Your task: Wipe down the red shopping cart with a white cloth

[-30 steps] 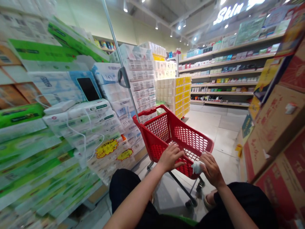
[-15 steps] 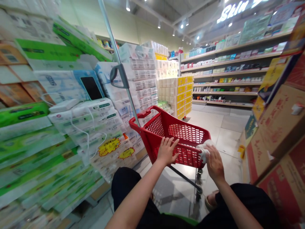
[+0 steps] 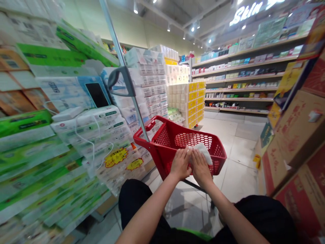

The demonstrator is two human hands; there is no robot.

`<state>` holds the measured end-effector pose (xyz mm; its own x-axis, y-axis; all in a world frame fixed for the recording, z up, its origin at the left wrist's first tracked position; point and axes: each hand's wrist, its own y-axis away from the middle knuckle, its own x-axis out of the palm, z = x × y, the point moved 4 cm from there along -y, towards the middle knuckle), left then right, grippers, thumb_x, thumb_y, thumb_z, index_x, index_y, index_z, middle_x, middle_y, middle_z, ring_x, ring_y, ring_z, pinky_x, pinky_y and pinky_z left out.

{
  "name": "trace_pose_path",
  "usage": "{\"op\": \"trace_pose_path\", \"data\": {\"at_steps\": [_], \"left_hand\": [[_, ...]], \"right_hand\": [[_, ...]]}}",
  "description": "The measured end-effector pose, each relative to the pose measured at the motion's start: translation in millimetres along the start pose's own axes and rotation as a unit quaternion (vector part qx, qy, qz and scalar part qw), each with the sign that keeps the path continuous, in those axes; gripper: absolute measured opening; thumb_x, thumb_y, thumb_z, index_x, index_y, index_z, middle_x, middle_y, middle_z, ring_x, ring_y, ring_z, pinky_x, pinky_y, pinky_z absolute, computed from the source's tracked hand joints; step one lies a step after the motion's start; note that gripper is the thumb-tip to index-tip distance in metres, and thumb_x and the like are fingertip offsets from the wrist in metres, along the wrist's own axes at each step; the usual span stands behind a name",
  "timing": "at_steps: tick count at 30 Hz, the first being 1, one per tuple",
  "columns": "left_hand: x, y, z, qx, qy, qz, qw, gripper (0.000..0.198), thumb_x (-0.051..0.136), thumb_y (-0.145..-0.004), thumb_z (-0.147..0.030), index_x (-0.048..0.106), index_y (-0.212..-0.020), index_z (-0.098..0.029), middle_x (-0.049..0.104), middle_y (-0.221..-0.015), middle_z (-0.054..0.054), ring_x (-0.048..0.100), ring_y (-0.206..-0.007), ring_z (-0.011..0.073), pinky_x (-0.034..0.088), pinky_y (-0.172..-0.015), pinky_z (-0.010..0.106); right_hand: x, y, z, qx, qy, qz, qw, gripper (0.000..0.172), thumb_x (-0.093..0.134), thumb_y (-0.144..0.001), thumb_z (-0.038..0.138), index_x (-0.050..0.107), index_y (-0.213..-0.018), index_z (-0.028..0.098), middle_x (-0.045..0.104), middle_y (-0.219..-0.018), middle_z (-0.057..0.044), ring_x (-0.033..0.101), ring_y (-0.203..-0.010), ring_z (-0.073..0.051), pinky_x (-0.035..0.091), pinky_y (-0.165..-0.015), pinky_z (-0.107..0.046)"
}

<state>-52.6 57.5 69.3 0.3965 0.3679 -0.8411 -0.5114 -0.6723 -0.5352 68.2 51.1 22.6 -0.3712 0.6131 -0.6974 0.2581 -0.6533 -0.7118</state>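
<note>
In front of me stands a red plastic shopping cart (image 3: 162,154) with a perforated basket and a metal pole carrying a grey handle (image 3: 124,81). My left hand (image 3: 179,165) is on the near side of the basket, fingers close together over its rim and thumb below. Right beside it, my right hand (image 3: 201,166) presses a white cloth (image 3: 204,150) against the same rim. Its fingers lie over the cloth, and part of the cloth sticks out past them to the right. The two hands almost touch.
Stacked tissue packs (image 3: 38,152) rise on the left, with a phone (image 3: 96,95) and a white cable (image 3: 92,145) on them. Cardboard boxes (image 3: 297,135) are piled at the right. Shelves of goods (image 3: 243,81) line the back, beyond the tiled floor (image 3: 236,149).
My right hand has slid the cloth left along the rim from the basket's right end to beside my left hand. My left hand's fingers have drawn together. The cart has turned slightly.
</note>
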Motion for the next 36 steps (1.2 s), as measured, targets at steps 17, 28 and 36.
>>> {"op": "trace_pose_path", "data": {"at_steps": [17, 28, 36], "left_hand": [[-11.6, -8, -11, 0.009, 0.001, -0.034, 0.999, 0.042, 0.048, -0.095, -0.040, 0.047, -0.133, -0.022, 0.034, -0.153, 0.008, 0.029, -0.142, 0.0262, 0.027, -0.117, 0.049], [7.6, -34, -24, 0.053, -0.024, 0.000, 0.998, 0.046, 0.040, -0.099, -0.031, 0.036, -0.143, -0.021, 0.054, -0.135, 0.009, 0.053, -0.121, 0.0217, 0.043, -0.102, 0.039], [-12.4, 4, 23, 0.077, -0.066, -0.009, 0.995, 0.039, 0.040, -0.100, -0.026, 0.043, -0.138, -0.024, 0.056, -0.133, 0.006, 0.052, -0.123, 0.0194, 0.036, -0.110, 0.038]], "right_hand": [[-24, 15, -52, 0.059, 0.008, -0.010, 0.998, 0.054, 0.044, -0.093, 0.027, 0.037, -0.147, 0.033, 0.040, -0.149, -0.007, 0.037, -0.134, -0.031, 0.029, -0.112, -0.053], [-36, 4, -51, 0.035, -0.087, 0.050, 0.994, 0.046, 0.034, -0.098, 0.035, 0.040, -0.143, 0.025, 0.062, -0.128, -0.007, 0.056, -0.115, -0.023, 0.037, -0.104, -0.045], [-36, 9, -45, 0.077, -0.054, 0.030, 0.995, 0.034, 0.040, -0.097, 0.044, 0.058, -0.123, 0.031, 0.068, -0.114, -0.003, 0.059, -0.101, -0.022, 0.035, -0.093, -0.042]]}}
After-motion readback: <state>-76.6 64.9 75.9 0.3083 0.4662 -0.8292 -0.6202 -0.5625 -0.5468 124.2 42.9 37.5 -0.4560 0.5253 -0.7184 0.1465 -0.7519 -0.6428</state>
